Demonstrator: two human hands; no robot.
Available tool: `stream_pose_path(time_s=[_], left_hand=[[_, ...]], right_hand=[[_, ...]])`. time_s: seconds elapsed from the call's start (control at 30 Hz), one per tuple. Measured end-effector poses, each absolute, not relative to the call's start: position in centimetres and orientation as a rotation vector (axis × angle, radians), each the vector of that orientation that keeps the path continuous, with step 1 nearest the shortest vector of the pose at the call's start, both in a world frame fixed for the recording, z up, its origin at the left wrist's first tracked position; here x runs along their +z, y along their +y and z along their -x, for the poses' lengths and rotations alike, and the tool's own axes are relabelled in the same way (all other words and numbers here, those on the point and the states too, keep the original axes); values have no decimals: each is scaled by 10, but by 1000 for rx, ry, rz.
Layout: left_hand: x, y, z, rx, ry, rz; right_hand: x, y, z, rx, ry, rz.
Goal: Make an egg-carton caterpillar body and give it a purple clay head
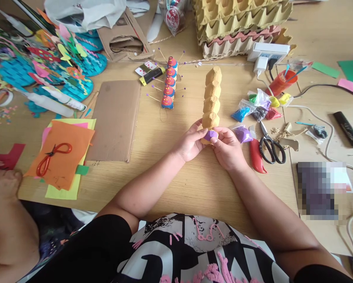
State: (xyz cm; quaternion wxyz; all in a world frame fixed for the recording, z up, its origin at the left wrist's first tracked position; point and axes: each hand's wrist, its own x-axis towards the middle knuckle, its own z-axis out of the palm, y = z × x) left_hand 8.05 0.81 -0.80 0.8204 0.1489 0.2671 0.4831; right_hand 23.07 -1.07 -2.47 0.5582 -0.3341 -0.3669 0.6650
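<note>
A strip of egg carton cups (212, 98), yellow-brown and bumpy, points away from me over the table. My left hand (194, 142) grips its near end from the left, thumb on top. From the other side, my right hand (227, 147) holds the same end with thumb and fingers. Purple clay (211, 135) covers part of the nearest cup, between my two thumbs. Left of the strip stands a finished-looking caterpillar (170, 82) of red and blue cups with faces and pin-like legs. A bag of purple clay (243, 134) lies by my right hand.
Scissors (271, 147) and a red-handled cutter (256, 155) lie to the right, below several clay bags (254, 106). Egg trays (241, 23) are stacked behind. Cardboard (114, 118) and coloured paper (66, 157) lie left. Another person's arm (8, 220) rests at far left. Cables (315, 112) cross the right side.
</note>
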Motion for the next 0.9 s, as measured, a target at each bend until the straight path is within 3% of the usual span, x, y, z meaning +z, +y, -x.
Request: stream_pose_path(time_s=[0.47,0.9], left_hand=[[-8,9,-80,1047,528,-318],[-9,6,-85,1055,538,-339]], right_hand=[[-23,-11,-236,1697,-810,746],[-20,-13,-227,1593,-810,773]])
